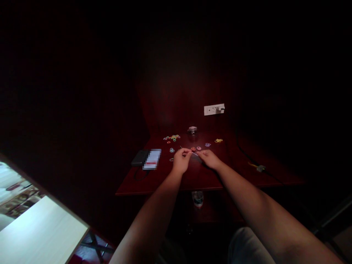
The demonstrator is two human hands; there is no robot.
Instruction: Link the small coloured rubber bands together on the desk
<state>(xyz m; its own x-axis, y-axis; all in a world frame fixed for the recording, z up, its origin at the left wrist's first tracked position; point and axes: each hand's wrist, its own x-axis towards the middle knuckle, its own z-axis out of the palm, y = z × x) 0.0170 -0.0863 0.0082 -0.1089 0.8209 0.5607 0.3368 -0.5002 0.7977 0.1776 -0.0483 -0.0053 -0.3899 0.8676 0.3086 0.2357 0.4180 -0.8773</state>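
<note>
Forearms [255, 201] outstretched, our left hand [181, 160] and right hand [210, 159] pinch a thin stick [194, 153]. We're seemingly adjusting it; the next move needs steadiness.

On the dark red rectangular table [162, 181], a round clear jar [193, 133] stands near the back. Small multicoloured rings [173, 137] lie left of it, small yellow rings [218, 140] right. Small orange rings [193, 149] lie before the jar, just beyond the bare left hand [181, 160] and bare right hand [210, 160]. At the table's left, a flat black rectangular case [139, 158] lies left of a bright rectangular phone [152, 158].
</note>
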